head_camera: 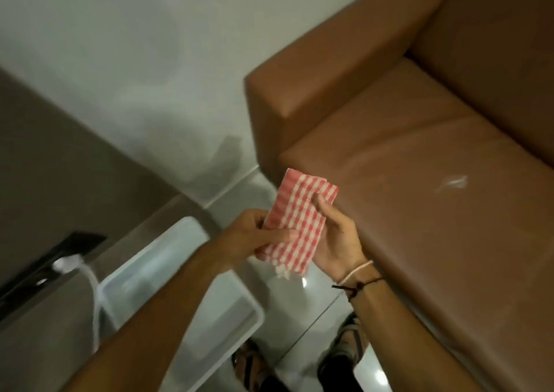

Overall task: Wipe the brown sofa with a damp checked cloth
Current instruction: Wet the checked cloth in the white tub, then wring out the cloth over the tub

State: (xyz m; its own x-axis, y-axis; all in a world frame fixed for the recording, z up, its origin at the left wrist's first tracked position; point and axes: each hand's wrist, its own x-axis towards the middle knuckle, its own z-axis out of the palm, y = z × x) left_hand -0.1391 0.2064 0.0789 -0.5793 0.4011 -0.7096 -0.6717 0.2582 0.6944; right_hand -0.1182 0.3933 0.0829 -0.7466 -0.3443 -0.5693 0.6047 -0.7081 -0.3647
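A folded red-and-white checked cloth (299, 217) is held in front of me by both hands, just off the front left corner of the brown sofa (434, 211). My left hand (257, 235) pinches its lower left edge, with a finger laid across it. My right hand (335, 235) cups it from the right, thumb on top. A whitish smear (454, 182) marks the seat cushion to the right of the cloth. The sofa's armrest (329, 70) rises behind the cloth.
A clear plastic tub (180, 295) stands on the glossy tiled floor below my left arm. A grey cabinet (45, 181) with a dark slot and a white cable fills the left. A white wall is behind. My sandalled feet (344, 349) are near the sofa's front.
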